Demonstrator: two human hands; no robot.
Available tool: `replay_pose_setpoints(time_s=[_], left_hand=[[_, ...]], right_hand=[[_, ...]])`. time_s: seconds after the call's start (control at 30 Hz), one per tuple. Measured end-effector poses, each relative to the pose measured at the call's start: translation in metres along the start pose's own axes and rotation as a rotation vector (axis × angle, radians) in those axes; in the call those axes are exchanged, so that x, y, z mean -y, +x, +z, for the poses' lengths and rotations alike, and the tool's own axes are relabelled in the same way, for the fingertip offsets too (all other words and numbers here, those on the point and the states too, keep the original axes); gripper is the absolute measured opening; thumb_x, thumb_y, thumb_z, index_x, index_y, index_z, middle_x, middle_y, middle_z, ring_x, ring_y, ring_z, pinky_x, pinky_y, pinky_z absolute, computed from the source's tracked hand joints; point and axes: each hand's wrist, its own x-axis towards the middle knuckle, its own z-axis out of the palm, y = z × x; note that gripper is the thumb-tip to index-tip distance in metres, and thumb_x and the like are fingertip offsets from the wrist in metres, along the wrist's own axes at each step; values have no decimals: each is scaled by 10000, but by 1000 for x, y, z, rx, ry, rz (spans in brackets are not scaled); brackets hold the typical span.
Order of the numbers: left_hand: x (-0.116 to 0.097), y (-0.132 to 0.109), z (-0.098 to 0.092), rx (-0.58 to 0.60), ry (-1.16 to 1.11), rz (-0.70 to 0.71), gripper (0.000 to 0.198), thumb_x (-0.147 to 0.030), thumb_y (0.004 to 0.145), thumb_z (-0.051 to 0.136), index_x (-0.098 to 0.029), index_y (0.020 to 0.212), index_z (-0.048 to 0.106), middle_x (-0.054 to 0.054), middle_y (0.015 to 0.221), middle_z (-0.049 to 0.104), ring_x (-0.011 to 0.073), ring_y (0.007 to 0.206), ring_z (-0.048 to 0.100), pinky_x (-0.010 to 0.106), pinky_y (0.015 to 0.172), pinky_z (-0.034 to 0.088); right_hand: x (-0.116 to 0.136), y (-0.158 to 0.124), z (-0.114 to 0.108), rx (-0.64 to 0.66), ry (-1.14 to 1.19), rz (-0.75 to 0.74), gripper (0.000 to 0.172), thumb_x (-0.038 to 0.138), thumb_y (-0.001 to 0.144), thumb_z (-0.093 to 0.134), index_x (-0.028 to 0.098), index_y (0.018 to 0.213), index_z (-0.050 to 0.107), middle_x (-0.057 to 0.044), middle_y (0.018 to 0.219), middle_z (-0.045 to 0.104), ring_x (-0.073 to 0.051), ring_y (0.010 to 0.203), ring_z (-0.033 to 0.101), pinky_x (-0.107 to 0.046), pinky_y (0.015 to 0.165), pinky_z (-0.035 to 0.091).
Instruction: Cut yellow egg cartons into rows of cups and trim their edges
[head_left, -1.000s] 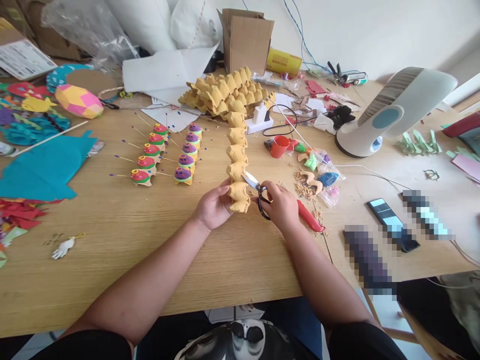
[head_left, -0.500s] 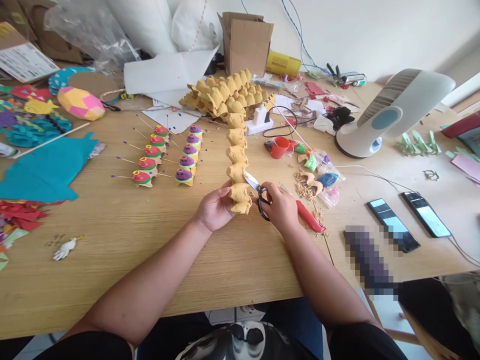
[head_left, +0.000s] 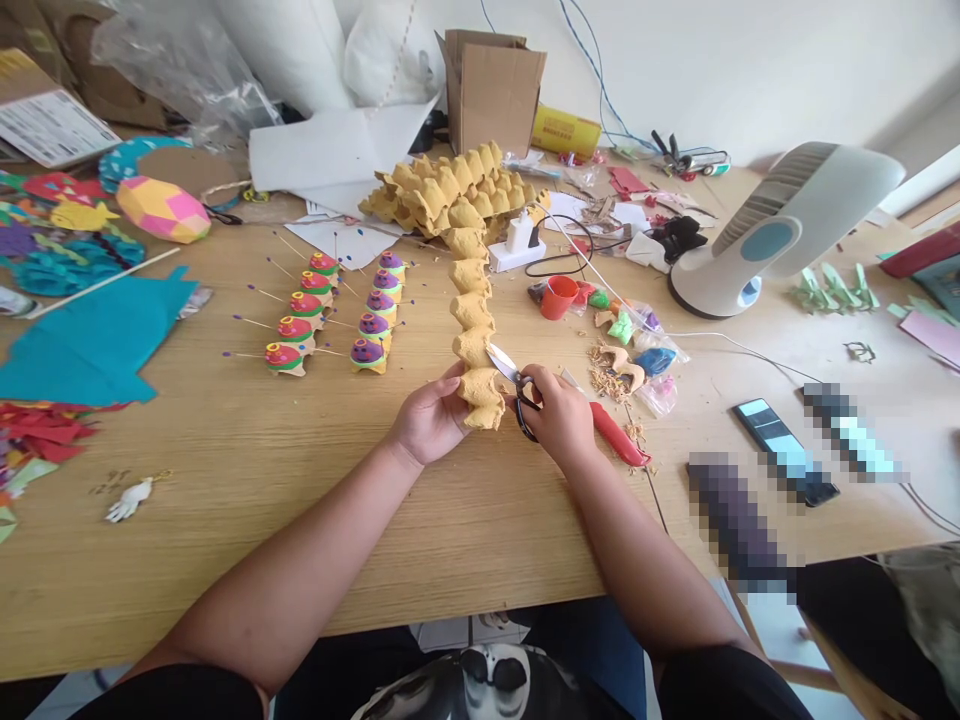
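Note:
My left hand (head_left: 433, 418) grips the near end of a long yellow egg-carton strip (head_left: 471, 312), which stretches away from me over the table. Black-handled scissors (head_left: 516, 385) are in my right hand (head_left: 559, 415), fingers through the loops. Their blades touch the strip's right edge, around the notch between its second and third cups from the near end. Left of the strip stand two rows of decorated carton-cup caterpillars: red-and-green ones (head_left: 294, 328) and purple ones (head_left: 373, 323), with pins stuck in several.
Stacked egg cartons (head_left: 450, 190) lie behind the strip beside a white power strip (head_left: 517, 250). To the right are a red cup (head_left: 559, 297), a red-handled tool (head_left: 619, 435), clay bags, a white fan (head_left: 780, 230) and phones (head_left: 786, 450). Blue paper (head_left: 90, 330) lies left.
The far part of the egg-carton strip has shifted slightly left. My hands and the scissors have hardly moved.

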Motion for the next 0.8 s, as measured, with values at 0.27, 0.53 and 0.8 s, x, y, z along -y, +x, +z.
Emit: replay_pose_setpoints(time_s=[0.27, 0.53, 0.8], left_hand=[[1, 0, 0, -15, 4, 1, 444, -179, 796, 758, -199, 1226, 652, 43, 1007, 766, 197, 837, 733, 317, 718, 570], [1, 0, 0, -49, 14, 11, 456, -170, 804, 742, -199, 1249, 646, 53, 1020, 754, 202, 842, 726, 322, 704, 564], [1, 0, -4, -22, 0, 21, 496, -165, 815, 730, -233, 1295, 624, 48, 1077, 744, 191, 842, 730, 314, 714, 554]], right_hand=[[1, 0, -3, -20, -99, -37, 326, 532, 1014, 576, 230, 1072, 684, -39, 789, 716, -217, 732, 630, -299, 632, 332], [-2, 1, -2, -18, -128, -51, 312, 547, 1013, 571, 253, 1019, 675, -37, 765, 716, -227, 732, 626, -310, 633, 323], [-5, 2, -4, -6, 26, 130, 332, 577, 968, 616, 264, 1074, 656, -3, 713, 673, -202, 620, 578, -284, 591, 327]])
